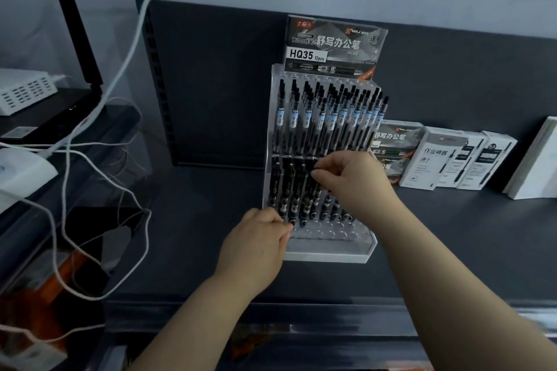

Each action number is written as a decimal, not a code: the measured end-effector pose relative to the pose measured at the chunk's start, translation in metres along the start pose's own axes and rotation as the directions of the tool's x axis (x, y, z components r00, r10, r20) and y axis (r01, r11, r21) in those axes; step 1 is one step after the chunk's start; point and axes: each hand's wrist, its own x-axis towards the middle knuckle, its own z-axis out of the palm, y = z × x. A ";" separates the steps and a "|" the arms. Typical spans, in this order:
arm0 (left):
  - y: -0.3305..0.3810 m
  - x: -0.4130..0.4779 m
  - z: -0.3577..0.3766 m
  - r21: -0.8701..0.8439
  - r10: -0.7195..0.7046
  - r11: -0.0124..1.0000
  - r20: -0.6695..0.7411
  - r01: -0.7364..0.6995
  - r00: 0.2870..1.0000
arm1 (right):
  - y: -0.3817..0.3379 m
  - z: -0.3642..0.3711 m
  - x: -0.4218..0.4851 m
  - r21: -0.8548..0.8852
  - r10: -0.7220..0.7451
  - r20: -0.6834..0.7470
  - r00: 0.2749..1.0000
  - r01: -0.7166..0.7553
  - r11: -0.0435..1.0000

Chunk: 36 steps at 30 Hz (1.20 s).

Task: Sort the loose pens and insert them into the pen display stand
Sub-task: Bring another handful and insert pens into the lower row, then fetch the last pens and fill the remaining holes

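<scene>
A clear acrylic pen display stand [363,247] stands on a dark shelf, with an "HQ35" header card [334,45] on top. Several black pens [331,117] with blue-white labels fill its upper rows, and more black pens [289,187] sit in the lower left rows. My right hand [355,181] reaches over the lower section and pinches the top of a black pen [315,170]. My left hand [259,244] is at the stand's lower left corner, fingers curled and pinching a black pen [291,221] in the front row. Empty holes [331,233] show along the front rows.
Pen boxes [394,147] and white cartons [452,159] lie right of the stand against the back panel. A white box [536,159] stands at the far right. On the left are tangled white cables [99,141], a black router [75,39] and white devices [24,90].
</scene>
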 end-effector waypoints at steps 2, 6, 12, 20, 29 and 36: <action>-0.001 0.001 0.000 0.004 0.008 1.000 0.013 -0.008 1.000 | 0.001 0.004 -0.001 -0.028 -0.002 -0.024 1.000 0.001 1.000; -0.003 0.003 0.001 -0.010 0.027 1.000 -0.009 -0.027 1.000 | -0.001 0.004 0.000 -0.077 0.002 -0.038 0.999 -0.005 0.997; -0.005 0.003 0.004 0.014 0.046 0.999 -0.044 -0.045 0.998 | 0.002 0.007 0.001 -0.082 0.001 -0.066 0.998 -0.007 0.997; 0.027 0.001 -0.003 -0.035 0.014 0.999 -0.096 -0.018 0.995 | 0.029 -0.023 -0.028 0.006 0.061 -0.154 0.986 -0.061 0.998; 0.174 0.034 0.051 -0.031 0.195 0.981 0.026 -0.194 0.981 | 0.147 -0.123 -0.109 -0.290 0.083 -0.115 0.990 -0.114 0.950; 0.348 0.045 0.128 -0.020 0.310 0.950 0.153 -0.310 0.938 | 0.256 -0.252 -0.191 -0.373 0.126 -0.164 0.978 -0.179 0.910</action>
